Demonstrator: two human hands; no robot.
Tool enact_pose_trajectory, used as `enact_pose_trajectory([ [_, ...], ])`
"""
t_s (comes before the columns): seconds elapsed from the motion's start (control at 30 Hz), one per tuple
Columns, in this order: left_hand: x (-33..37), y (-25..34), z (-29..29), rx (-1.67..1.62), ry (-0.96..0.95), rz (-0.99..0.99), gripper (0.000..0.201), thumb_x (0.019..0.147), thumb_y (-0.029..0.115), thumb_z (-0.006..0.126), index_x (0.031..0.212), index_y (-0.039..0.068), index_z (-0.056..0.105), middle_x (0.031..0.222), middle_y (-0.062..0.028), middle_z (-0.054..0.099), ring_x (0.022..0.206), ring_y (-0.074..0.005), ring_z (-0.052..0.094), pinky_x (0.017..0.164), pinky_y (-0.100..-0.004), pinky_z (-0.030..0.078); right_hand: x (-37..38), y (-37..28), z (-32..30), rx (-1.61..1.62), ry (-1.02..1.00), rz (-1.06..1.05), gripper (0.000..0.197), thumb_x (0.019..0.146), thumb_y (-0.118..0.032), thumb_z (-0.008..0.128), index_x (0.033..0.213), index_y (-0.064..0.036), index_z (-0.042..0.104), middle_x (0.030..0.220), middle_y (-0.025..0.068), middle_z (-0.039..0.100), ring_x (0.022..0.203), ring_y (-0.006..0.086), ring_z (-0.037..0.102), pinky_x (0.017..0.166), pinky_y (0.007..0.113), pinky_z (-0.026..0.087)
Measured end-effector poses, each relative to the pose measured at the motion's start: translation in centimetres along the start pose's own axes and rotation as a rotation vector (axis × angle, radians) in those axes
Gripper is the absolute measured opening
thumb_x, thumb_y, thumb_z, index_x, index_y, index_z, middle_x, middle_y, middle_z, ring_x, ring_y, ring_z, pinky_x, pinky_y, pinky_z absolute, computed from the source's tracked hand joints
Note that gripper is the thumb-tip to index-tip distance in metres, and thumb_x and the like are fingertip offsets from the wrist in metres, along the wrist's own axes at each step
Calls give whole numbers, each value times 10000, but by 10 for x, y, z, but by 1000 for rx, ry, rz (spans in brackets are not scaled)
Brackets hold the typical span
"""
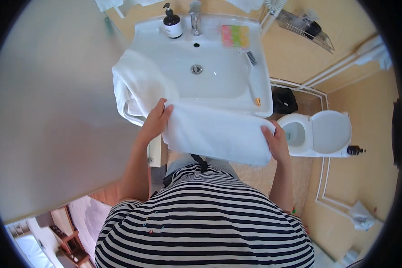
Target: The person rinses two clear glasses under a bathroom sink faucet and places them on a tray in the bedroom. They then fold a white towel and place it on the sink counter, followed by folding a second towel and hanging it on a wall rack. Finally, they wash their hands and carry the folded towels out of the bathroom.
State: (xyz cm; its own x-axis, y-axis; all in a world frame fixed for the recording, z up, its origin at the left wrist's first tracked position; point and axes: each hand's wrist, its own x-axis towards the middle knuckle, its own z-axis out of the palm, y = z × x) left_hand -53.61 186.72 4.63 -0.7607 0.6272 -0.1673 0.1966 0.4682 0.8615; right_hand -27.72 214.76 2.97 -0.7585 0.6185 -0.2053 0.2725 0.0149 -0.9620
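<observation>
A white towel point(219, 131) is stretched between my hands in front of the sink's near edge. My left hand point(157, 118) pinches its left end, thumb on top. At the opposite end, my right hand point(276, 142) grips the corner with the thumb over the cloth. A second bunch of white cloth point(140, 82) drapes over the left side of the white sink point(201, 91); whether it joins the held towel I cannot tell. A white-handled brush point(253, 76) lies along the sink's right rim.
Behind the basin stand a dark pump bottle point(172, 24), a chrome faucet point(195, 20) and a pink, yellow and green packet point(235, 35). To the right are a toilet point(297, 134) with its lid raised and a black bag point(283, 100). A frosted panel point(58, 111) fills the left.
</observation>
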Motion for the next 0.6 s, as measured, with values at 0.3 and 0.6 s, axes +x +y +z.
enact_pose_trajectory([
  [0.3,68,26,2,-79,139,-187,400,929,329,530,1173,20,465,868,-159,605,779,-217,590,701,-314,468,77,-3,8,-156,-31,37,258,863,-173,623,1027,7,540,765,58,616,637,93,554,567,248,444],
  [0.6,80,-20,24,120,43,-130,718,713,104,736,1329,124,368,1107,-238,564,1058,-333,559,874,-398,461,96,-6,25,-128,-104,-142,597,788,-31,635,1338,-88,410,1157,166,545,945,206,594,769,296,484],
])
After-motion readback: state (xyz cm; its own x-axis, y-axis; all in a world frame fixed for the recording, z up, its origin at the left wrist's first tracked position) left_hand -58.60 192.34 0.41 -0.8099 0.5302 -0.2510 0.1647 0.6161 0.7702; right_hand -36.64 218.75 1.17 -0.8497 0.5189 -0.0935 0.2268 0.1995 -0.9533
